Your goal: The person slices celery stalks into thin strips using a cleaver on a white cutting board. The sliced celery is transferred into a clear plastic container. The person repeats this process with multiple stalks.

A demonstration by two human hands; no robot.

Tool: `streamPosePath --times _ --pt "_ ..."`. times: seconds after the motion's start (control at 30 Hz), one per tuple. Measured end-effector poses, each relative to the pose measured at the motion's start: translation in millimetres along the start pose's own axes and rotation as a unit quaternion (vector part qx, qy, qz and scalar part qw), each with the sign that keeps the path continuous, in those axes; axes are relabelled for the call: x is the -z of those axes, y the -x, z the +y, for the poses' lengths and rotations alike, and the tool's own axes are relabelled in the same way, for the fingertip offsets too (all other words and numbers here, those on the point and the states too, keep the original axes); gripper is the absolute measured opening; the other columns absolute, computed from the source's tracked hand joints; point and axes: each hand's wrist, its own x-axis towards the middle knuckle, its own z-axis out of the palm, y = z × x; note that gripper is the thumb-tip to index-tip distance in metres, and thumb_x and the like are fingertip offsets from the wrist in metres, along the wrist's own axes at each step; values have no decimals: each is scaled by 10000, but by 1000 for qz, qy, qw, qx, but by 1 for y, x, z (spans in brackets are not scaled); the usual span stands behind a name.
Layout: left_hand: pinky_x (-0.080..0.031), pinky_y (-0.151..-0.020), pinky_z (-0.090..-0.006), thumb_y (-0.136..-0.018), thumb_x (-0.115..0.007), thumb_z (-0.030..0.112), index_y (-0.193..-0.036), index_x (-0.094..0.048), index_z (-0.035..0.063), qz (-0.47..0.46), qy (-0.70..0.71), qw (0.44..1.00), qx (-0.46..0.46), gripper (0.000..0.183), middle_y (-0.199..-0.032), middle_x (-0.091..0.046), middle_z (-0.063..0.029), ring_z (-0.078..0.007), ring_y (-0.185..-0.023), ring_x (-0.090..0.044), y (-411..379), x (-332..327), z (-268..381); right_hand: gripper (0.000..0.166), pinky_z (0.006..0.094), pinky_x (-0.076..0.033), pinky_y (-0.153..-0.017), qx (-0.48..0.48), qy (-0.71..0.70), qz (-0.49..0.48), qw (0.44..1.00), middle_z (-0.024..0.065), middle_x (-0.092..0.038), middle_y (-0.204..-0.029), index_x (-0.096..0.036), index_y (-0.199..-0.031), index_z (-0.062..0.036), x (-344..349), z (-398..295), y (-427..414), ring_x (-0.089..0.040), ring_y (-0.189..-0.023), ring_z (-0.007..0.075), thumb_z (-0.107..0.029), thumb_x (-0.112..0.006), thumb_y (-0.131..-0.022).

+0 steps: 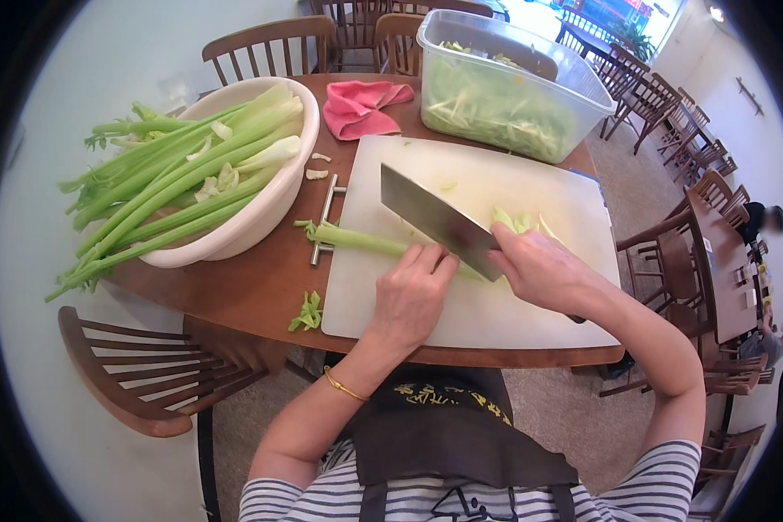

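Observation:
My right hand (pixel 541 267) grips a cleaver (pixel 434 218), its broad blade tilted over the white cutting board (pixel 522 320). Beside the blade, my left hand (pixel 414 287) holds a celery stalk (pixel 359 239) down on the board, the stalk's leafy end reaching past the board's metal handle (pixel 327 215). Cut celery pieces (pixel 519 220) lie beyond my right hand. On the left, a white basin (pixel 248 225) holds several long celery stalks (pixel 189 176). A clear plastic bin (pixel 496 98) with much cut celery stands at the board's far right. The stalk's cut end is hidden behind the blade and hand.
A pink cloth (pixel 362 111) lies between basin and bin. Celery leaves (pixel 307 312) and small white scraps (pixel 316 174) are on the wooden table (pixel 235 293). A wooden chair (pixel 124 365) stands near left. Other tables, chairs and people are at the far right.

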Motion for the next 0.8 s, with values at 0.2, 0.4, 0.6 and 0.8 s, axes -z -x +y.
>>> streamPosePath --times 0.2,0.4,0.6,0.8 --pt "-551 -638 -345 -758 -622 17 -947 -686 86 10 3 1000 6 211 -915 -660 -30 -223 -841 -647 4 -3 -3 199 568 -438 -672 -75 35 -110 990 285 -601 -731 -441 -983 26 30 -19 35 -584 -746 503 -140 -551 -974" --pt "-551 -646 -352 -755 -620 10 -947 -685 78 11 18 1000 -5 215 -917 -660 -36 -231 -839 -645 2 -3 1 209 558 -448 -673 -40 -16 -28 999 278 -599 -735 -444 -985 26 -6 -12 13 -589 -759 498 -141 -569 -964" --pt "-551 -659 -358 -751 -627 6 -950 -686 75 7 17 1000 1 219 -920 -658 -50 -241 -836 -643 2 0 0 198 555 -458 -690 -9 4 -18 1000 286 -611 -716 -469 -946 47 13 -8 3 -606 -735 497 -139 -522 -988" --pt "-550 -659 -353 -739 -639 9 -910 -706 85 -8 -23 999 30 199 -915 -676 -32 -226 -842 -647 4 8 -3 196 559 -450 -681 -37 4 -73 997 281 -596 -723 -447 -983 42 21 -12 31 -591 -741 499 -129 -543 -978"
